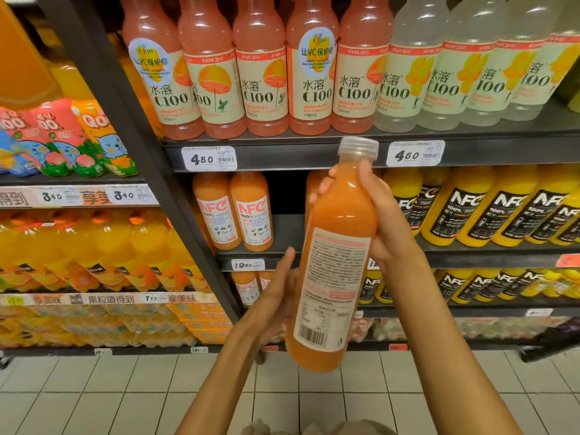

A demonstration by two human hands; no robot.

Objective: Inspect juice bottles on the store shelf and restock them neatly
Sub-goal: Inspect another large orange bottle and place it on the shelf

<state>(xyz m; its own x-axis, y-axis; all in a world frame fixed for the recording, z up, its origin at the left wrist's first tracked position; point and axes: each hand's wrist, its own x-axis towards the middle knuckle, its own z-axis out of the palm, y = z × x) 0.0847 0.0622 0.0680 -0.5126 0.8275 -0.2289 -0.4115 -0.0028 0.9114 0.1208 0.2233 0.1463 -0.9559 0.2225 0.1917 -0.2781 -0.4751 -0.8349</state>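
Store shelf of juices ahead: your right hand grips the orange NFC bottle by its shoulder, back label toward you, left hand flat beside it. You're inspecting; next, return it to the gap beside the two NFC bottles.

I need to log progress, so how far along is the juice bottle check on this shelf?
Done: two NFC bottles stand upright on the shelf. In hand: the right hand grips an orange bottle, back label facing the camera; the left hand lies flat alongside it. Left: returning it to the gap beside them.
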